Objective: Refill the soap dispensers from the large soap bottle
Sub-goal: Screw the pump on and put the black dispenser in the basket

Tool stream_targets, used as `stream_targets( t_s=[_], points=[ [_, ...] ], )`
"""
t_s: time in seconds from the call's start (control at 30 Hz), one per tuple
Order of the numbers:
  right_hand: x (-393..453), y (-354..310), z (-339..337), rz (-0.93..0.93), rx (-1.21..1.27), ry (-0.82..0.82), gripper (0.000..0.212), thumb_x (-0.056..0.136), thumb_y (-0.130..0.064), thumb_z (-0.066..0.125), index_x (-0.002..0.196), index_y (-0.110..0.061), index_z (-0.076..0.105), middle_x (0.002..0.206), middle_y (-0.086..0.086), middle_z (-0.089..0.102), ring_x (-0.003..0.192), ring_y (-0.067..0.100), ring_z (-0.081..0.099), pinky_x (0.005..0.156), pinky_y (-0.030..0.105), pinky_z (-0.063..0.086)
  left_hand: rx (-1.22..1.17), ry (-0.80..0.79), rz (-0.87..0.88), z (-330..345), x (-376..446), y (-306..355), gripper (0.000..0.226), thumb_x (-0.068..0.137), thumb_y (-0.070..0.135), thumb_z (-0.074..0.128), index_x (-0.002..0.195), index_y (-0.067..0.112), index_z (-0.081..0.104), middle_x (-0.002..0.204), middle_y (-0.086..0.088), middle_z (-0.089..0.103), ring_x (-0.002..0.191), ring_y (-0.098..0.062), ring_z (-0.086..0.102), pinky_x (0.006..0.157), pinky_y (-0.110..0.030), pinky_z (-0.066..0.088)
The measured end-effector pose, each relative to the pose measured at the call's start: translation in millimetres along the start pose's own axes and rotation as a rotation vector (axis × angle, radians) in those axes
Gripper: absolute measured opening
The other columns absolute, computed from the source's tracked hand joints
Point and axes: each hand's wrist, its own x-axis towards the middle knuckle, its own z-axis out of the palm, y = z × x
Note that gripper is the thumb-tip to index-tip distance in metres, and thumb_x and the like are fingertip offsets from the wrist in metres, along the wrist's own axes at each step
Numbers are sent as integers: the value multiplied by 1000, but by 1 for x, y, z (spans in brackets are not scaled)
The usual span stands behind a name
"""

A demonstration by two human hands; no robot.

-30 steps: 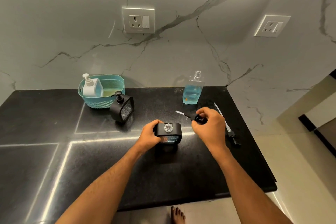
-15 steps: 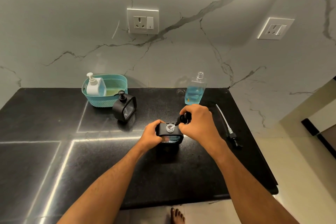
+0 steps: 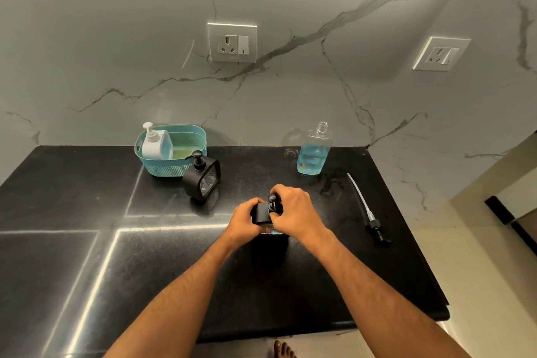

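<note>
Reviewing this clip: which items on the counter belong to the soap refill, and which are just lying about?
Part of the job:
black dispenser, held by left hand
its pump, gripped by right hand
open blue soap bottle
loose pump with tube
second black dispenser

Lying about:
teal basket
white pump bottle

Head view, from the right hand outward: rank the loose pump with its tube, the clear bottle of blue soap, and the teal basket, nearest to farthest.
From the right hand:
1. Loose pump with its tube, lying on the counter to the hand's right.
2. Clear bottle of blue soap, upright and uncapped, behind the hand near the wall.
3. Teal basket, far back on the left, beyond the second black dispenser.
</note>
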Motion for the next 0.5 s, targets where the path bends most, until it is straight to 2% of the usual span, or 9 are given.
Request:
stream_targets(
  t_s=[0.1, 0.2, 0.33, 0.43, 0.5],
  points=[
    [-2, 8, 7, -5, 9, 38, 33, 73, -20, 82, 100, -18, 64, 93, -2, 69, 84, 15, 65, 74, 21, 48, -8, 3, 9, 0, 0, -2, 47, 64, 1, 92, 102, 13, 67, 94, -1, 71, 85, -15, 67, 76, -36, 56],
    [-3, 12, 15, 7, 16, 57, 33, 75, -24, 84, 101, -17, 66, 95, -3, 64, 85, 13, 62, 78, 27, 54, -7, 8, 17, 1, 1, -4, 48, 62, 1, 93, 102, 12, 68, 95, -3, 72, 88, -21, 69, 78, -40, 57],
    [-1, 16, 19, 108, 29, 92, 41, 70, -48, 85, 88, -19, 62, 87, -6, 60, 76, 10, 58, 70, 28, 52, -28, 8, 2, 1, 1, -7, 47, 63, 0, 92, 102, 9, 68, 95, -8, 72, 90, -29, 69, 80, -47, 57],
    [0, 18, 20, 140, 34, 94, 57, 60, -65, 86, 82, -23, 55, 82, -9, 57, 71, 9, 55, 62, 22, 42, -36, 8, -2, 2, 2, -8, 47, 63, 0, 91, 104, 4, 67, 97, -14, 72, 92, -35, 68, 83, -54, 56],
    [-2, 20, 22, 118, 65, 99, 59, 59, -61, 88, 97, -26, 61, 93, -11, 62, 81, 6, 60, 69, 12, 39, -39, 12, 6, 2, 2, -8, 48, 64, -1, 91, 105, 2, 67, 98, -16, 72, 93, -37, 68, 83, -56, 55]
  ],
)
